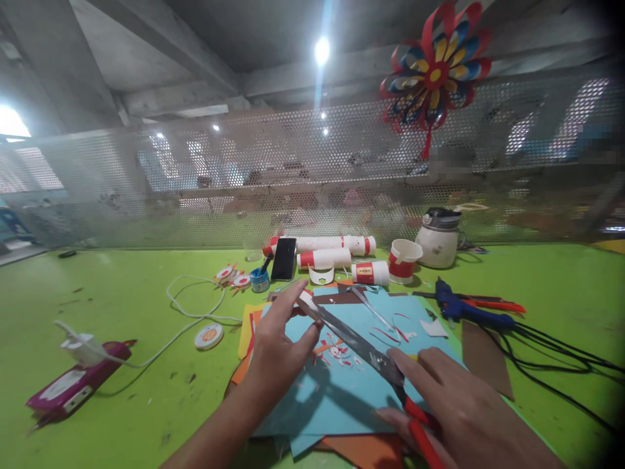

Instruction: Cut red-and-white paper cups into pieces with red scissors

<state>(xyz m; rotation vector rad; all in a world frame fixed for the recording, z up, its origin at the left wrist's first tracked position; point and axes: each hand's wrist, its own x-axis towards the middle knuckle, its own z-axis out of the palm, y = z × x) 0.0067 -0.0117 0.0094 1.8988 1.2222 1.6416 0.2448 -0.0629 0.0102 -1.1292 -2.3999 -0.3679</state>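
My right hand (452, 397) is wrapped round the red handles of a pair of scissors (359, 339). Their long grey blades point up and left, towards my left hand (278, 339). Between the thumb and fingers of that hand is a small white paper piece (306, 297), right by the blade tips; whether the blades touch it I cannot tell. Beneath both hands lie light blue sheets (312, 407) stacked over orange and yellow ones. Red and white paper scraps (339, 352) are scattered on the blue sheet under the scissors.
At the back stand a paper cup (404, 264) and a kettle-like jug (437, 241), beside a phone (284, 259) and a blue paint jar (260, 280). A blue glue gun (471, 312) with black cords lies right. A purple power strip (78, 381) sits left, a tape roll (209, 336) nearer.
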